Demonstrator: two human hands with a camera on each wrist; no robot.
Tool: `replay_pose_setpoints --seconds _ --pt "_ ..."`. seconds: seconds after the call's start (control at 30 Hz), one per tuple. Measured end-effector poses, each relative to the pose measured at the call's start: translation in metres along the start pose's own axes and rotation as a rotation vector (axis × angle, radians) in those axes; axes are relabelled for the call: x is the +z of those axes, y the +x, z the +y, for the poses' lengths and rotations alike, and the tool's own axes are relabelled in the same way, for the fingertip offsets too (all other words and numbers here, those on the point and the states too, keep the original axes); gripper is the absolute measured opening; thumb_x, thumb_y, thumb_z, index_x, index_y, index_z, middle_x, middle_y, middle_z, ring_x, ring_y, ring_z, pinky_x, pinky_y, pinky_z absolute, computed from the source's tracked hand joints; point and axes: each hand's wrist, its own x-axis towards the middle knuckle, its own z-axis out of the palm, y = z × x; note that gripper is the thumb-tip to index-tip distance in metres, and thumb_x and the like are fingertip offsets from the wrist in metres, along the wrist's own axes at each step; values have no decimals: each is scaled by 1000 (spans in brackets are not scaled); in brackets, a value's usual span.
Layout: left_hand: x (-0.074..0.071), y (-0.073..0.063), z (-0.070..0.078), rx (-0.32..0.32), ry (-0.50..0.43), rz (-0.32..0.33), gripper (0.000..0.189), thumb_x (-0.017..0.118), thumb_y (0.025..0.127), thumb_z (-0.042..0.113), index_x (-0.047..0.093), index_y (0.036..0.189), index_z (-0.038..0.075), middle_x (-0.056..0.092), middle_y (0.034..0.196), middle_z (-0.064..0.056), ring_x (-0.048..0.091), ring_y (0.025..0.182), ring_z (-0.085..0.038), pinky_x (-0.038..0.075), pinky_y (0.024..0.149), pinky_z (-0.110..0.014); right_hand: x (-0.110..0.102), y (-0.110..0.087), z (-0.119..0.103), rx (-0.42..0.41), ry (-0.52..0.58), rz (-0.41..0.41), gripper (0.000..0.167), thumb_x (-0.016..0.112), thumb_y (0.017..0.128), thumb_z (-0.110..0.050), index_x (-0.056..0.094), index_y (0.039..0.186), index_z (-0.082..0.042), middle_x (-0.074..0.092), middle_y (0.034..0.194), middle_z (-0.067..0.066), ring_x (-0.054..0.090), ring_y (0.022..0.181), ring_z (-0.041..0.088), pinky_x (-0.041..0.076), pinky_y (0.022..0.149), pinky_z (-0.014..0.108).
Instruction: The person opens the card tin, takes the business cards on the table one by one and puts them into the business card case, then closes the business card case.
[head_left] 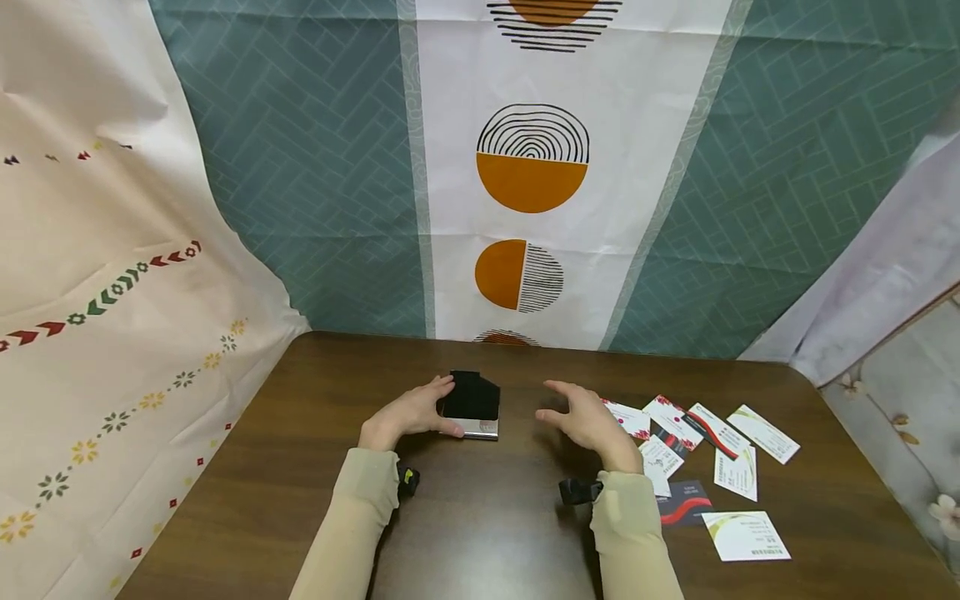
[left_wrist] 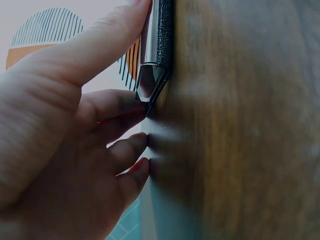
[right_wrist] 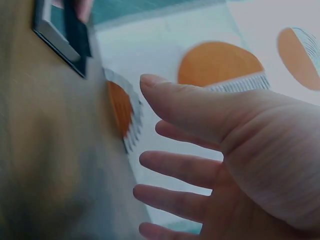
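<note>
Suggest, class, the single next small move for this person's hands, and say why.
Probably, the right hand should reach to its own right and pinch one of the scattered cards. It is open and holds nothing, and the cards lie close beside it, while the left hand already has thumb and fingers on the black-and-silver case.

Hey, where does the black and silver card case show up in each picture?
Head: card case below centre, at the left hand.
Left wrist: card case at top middle, cut by the edge.
Right wrist: card case at top left, also cut.
Shared landmark: the brown table.
</note>
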Motion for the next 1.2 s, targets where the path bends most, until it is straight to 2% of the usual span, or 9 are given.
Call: replay_pose_setpoints --seconds 0.13,0.37,0.57,0.67,0.77,0.87,1.03,1.2 --pt "-2 0 0 -3 -9 1 98 83 75 45 36 151 5 25 159 -11 20 146 -30 24 113 -50 -16 -6 8 27 9 23 63 67 93 -33 45 145 -5 44 146 20 40 133 42 34 103 59" --pt "0 -1 0 -2 -31 1 97 83 75 44 36 151 3 25 159 -11 19 146 -30 23 114 -49 -40 -11 28 68 -43 13 62 68 93 -28 44 145 -3 46 143 24 52 120 43 42 95 58" --pt "1 -1 1 2 -40 15 97 84 74 42 38 149 2 26 159 -13 20 146 -31 24 113 -52 -54 -8 40 5 -150 8 60 71 90 -20 48 141 3 50 138 27 52 121 43 41 97 57" --pt "3 -1 0 2 -43 11 97 84 74 43 38 150 2 25 159 -13 20 146 -31 25 112 -51 -58 -7 45 -39 -237 -4 57 72 89 -18 51 136 6 52 133 28 47 124 46 40 99 57" --pt "5 -1 0 12 -51 6 98 83 75 45 37 150 1 24 159 -12 20 146 -31 25 112 -51 -61 -8 50 -67 -321 -26 55 73 88 -17 54 133 7 55 128 28 50 120 45 41 98 56" --pt "5 1 0 15 -51 10 98 83 75 45 37 150 2 24 159 -11 19 146 -30 24 113 -50 -67 -8 52 -86 -394 -41 53 75 87 -18 56 131 6 57 124 25 53 116 43 43 94 56" --pt "4 1 -2 21 -39 17 97 83 76 44 36 150 1 24 159 -12 20 146 -31 24 113 -51 -75 -7 56 -109 -453 -72 52 76 86 -23 59 128 3 60 118 20 56 110 40 46 89 56" --pt "3 1 -3 24 -39 10 98 83 75 44 37 150 1 24 159 -12 20 146 -31 24 113 -51 -74 -7 66 -92 -516 -127 54 80 82 -31 64 122 1 63 113 17 58 107 39 47 87 56"
